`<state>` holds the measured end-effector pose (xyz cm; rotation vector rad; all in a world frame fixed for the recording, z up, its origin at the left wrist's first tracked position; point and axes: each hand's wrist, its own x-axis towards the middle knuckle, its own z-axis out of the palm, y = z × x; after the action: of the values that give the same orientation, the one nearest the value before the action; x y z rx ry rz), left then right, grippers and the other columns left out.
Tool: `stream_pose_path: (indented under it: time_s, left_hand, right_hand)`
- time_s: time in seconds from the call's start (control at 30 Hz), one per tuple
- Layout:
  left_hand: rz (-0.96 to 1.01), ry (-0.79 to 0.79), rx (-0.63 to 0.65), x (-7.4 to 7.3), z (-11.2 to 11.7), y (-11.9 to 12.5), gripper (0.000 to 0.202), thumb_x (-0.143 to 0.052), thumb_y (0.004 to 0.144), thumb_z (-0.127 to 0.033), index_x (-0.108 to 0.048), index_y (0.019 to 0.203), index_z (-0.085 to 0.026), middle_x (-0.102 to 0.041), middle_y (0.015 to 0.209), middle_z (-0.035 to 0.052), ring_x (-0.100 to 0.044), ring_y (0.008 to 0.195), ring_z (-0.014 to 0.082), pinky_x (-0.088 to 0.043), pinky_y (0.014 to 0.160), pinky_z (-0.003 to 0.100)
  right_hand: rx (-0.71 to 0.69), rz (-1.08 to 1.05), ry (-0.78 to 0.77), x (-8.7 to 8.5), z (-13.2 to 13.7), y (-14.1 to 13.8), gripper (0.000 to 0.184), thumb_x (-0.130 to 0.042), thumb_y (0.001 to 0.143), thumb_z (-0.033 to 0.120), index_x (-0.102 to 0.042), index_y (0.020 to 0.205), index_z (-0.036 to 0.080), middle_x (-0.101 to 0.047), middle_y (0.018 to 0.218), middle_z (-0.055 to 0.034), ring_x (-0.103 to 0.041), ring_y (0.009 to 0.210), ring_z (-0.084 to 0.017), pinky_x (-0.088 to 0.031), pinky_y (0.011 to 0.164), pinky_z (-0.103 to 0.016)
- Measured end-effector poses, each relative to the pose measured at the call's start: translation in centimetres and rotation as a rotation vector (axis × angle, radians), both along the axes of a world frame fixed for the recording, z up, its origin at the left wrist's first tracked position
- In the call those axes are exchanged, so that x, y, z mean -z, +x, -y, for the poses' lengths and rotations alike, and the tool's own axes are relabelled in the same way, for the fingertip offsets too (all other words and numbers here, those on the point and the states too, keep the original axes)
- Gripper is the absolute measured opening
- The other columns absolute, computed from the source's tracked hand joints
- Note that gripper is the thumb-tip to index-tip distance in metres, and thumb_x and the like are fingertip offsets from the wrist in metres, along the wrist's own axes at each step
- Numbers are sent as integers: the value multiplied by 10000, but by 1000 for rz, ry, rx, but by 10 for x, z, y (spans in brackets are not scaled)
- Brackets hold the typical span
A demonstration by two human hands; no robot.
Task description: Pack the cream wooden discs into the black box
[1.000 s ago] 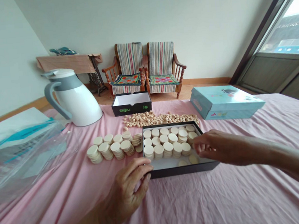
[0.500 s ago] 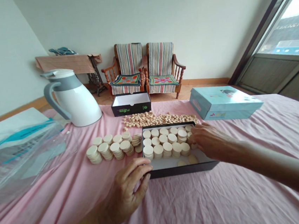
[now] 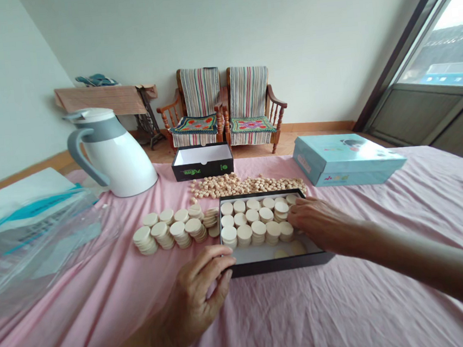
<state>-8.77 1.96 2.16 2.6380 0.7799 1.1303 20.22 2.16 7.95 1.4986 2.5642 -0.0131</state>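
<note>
A black box [image 3: 281,265] with a white inside holds rows of stacked pale round discs [image 3: 244,232]. My left hand [image 3: 203,280] grips its front left corner, fingers over the rim and thumb against the outside. Inside the right end of the box is my right hand [image 3: 322,225], its fingers closed round a stack of discs at the end of the middle row; the fingertips are partly hidden. Two loose discs [image 3: 298,248] lie flat on the box floor near the front wall. More disc stacks [image 3: 161,233] stand on the cloth, left of the box.
Small wooden beads [image 3: 216,186] are heaped behind the box. Further back sits another open black box [image 3: 202,168]. A white and grey jug [image 3: 121,157] and clear plastic packaging [image 3: 45,240] stand left, a light blue box [image 3: 348,159] right. Pink cloth [image 3: 351,309] covers the table.
My right hand has shifted slightly left and toward me, from the back right stacks to the end of the middle row. My left hand stays on the corner.
</note>
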Motion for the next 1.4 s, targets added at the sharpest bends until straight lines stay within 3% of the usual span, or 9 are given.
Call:
stream_pose_path:
  time_s: [0.1,0.23,0.37,0.53,0.63,0.87,1.03,1.27,1.4]
  left_hand:
    - [5,6,4,-2,0,1,195,-507,856,-78,-612,995,-165,-634,1010,72,-626,935,132,-514,827,213]
    - [-1,5,-2,-2,0,0,196,-505,855,-84,-616,994,-166,-634,1012,72,-630,938,137,-516,830,219]
    - [-12,-2,-6,0,1,-1,194,-510,856,-89,-617,999,-165,-633,1022,75,-630,942,140,-517,826,219]
    - [-11,-4,-6,2,0,-2,188,-511,858,-98,-617,997,-167,-634,1018,77,-633,938,142,-516,836,223]
    - [-19,-17,2,2,0,-2,195,-514,856,-92,-615,1005,-165,-630,1029,81,-631,945,143,-515,838,226]
    - [-15,-21,-3,1,0,-1,201,-504,859,-92,-617,1009,-164,-631,1032,80,-628,956,142,-516,841,223]
    - [-1,-9,-9,1,0,-1,188,-505,857,-102,-624,989,-165,-638,1016,78,-634,939,146,-523,827,225]
    - [-10,-18,-5,0,0,-2,193,-519,851,-93,-622,998,-162,-632,1026,73,-629,946,138,-512,841,215]
    - [3,-13,-1,1,0,-1,198,-515,852,-87,-617,1002,-167,-630,1024,69,-625,948,134,-511,836,210]
  right_hand:
    - [51,-38,34,-1,0,6,131,-521,670,44,-582,720,149,-638,781,-88,-555,774,-194,-359,701,-292]
    - [293,-283,81,-12,-3,6,95,-496,665,90,-512,678,182,-592,664,-19,-501,614,-133,-325,558,-244]
    - [439,-563,-61,-13,-8,-3,53,-514,666,136,-506,672,187,-606,615,6,-525,572,-115,-340,510,-218]
    - [572,-722,-221,7,-14,-5,56,-489,690,130,-488,694,186,-649,570,-5,-613,534,-130,-383,481,-204]
    - [579,-710,-186,14,-15,-2,62,-486,689,126,-481,685,188,-651,560,-4,-626,538,-133,-390,481,-202]
    - [542,-677,-88,12,-14,3,62,-469,693,136,-478,668,192,-637,554,-2,-599,534,-128,-374,498,-216]
    - [458,-586,-31,14,-14,-1,81,-466,656,116,-486,635,191,-604,552,4,-546,539,-123,-336,506,-222]
    - [464,-452,82,2,-4,-7,166,-415,750,141,-465,600,191,-572,580,-20,-502,568,-131,-298,528,-240]
    - [497,-413,18,-1,8,-7,165,-364,757,88,-494,720,183,-604,677,-39,-504,604,-132,-306,546,-247]
